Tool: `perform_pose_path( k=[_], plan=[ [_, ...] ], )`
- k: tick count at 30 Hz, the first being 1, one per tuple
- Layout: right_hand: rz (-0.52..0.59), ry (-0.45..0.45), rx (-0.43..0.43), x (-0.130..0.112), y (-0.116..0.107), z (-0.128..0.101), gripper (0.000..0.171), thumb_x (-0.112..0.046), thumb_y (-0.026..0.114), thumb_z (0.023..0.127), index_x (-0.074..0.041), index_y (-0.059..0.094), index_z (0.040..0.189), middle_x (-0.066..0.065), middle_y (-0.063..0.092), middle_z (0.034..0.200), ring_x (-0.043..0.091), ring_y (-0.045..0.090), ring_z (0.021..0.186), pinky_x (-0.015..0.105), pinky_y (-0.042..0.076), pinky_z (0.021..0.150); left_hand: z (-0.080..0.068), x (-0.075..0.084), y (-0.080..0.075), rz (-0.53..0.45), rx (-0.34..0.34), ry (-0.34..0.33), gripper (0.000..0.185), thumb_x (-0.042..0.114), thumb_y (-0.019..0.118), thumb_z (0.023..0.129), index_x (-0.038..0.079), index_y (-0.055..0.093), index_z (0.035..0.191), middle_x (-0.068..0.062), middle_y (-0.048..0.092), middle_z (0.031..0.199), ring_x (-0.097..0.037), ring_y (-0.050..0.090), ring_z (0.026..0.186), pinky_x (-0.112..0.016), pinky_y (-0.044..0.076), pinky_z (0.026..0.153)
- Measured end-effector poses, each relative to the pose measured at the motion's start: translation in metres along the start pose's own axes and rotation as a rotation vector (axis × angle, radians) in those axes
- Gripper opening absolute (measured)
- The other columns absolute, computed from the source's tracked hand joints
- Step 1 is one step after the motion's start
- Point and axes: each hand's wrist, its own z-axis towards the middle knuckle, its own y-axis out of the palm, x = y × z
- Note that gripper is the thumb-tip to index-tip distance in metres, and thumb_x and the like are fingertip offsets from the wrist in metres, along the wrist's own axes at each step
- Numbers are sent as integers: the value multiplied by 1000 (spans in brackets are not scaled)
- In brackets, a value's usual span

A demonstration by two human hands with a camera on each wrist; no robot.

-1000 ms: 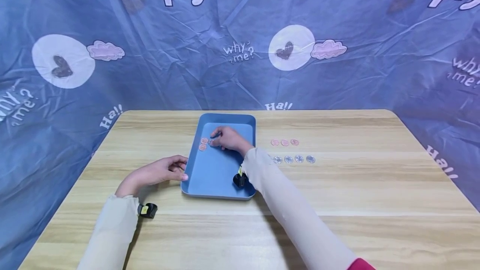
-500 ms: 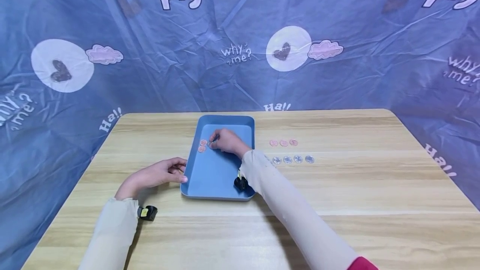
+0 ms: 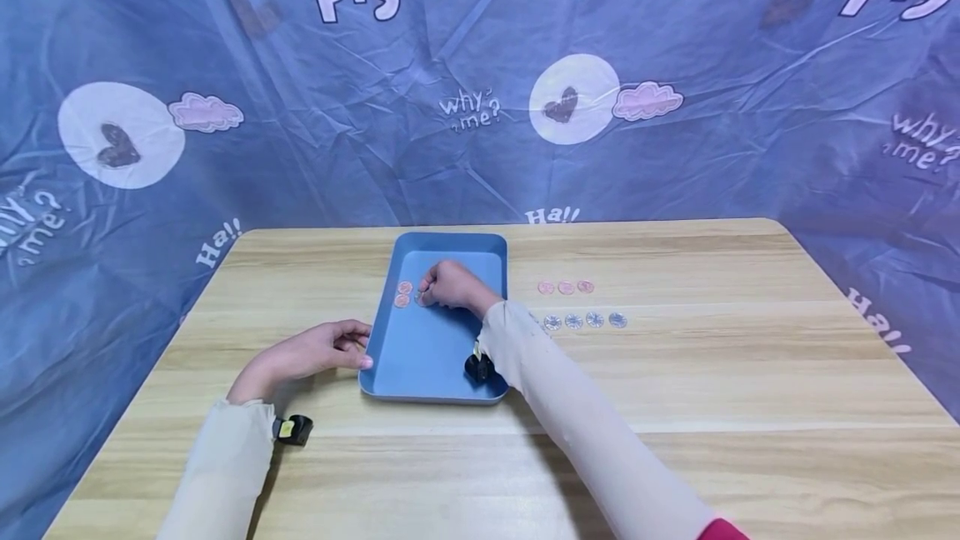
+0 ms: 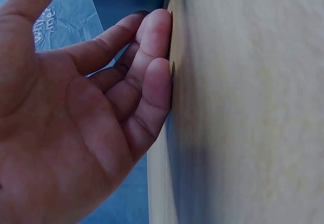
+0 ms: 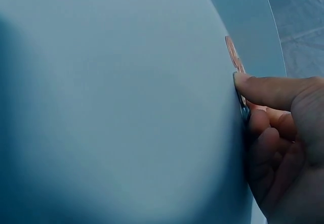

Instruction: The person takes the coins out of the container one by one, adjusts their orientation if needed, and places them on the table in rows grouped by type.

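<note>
A blue tray (image 3: pixel 431 357) lies on the wooden table. My left hand (image 3: pixel 322 350) holds its left side, thumb at the rim; in the left wrist view the curled fingers (image 4: pixel 157 82) rest at the tabletop beside the tray wall. Over the tray, my right hand (image 3: pixel 453 286) pinches a small coin (image 3: pixel 418 296) between thumb and fingers, close to the tray floor. Most of that coin is hidden by the fingers. Two copper-coloured coins (image 3: pixel 402 301) lie just left of it, one above the other, along the tray's left wall.
Right of the tray, three copper-coloured coins (image 3: pixel 566 287) form a row on the table (image 3: pixel 712 382). Nearer me is a row of several silver coins (image 3: pixel 573 322), its left end partly covered by my right sleeve (image 3: pixel 570 398). A blue printed cloth (image 3: pixel 450 165) hangs behind the table.
My right hand has shifted slightly nearer me with the coin, from beside the far copper-coloured coin to beside the near one. My left hand stays at the tray. The view has moved slightly.
</note>
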Motion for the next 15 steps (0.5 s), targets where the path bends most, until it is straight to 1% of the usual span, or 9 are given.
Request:
perform_pose_path(
  k=[7, 14, 15],
  plan=[
    [7, 16, -31, 0, 0, 2, 12, -7, 72, 84, -3, 69, 95, -1, 54, 66, 9, 44, 52, 21, 37, 46, -1, 1, 1, -9, -8, 11, 68, 27, 69, 90, -13, 40, 137, -18, 60, 118, -14, 57, 96, -25, 48, 84],
    [6, 18, -48, -2, 0, 0, 13, -8, 73, 84, -3, 69, 96, -2, 52, 64, 9, 43, 52, 21, 36, 46, 0, 2, 1, -8, -2, -9, 68, 27, 69, 89, -12, 40, 137, -17, 61, 117, -15, 58, 96, -27, 48, 86],
    [0, 20, -51, -2, 0, 0, 14, -8, 73, 84, -3, 69, 96, -2, 52, 64, 9, 43, 52, 21, 36, 46, 0, 2, 1, -6, -4, -4, 69, 27, 69, 89, -13, 40, 137, -18, 61, 117, -15, 57, 96, -28, 48, 86]
  ],
)
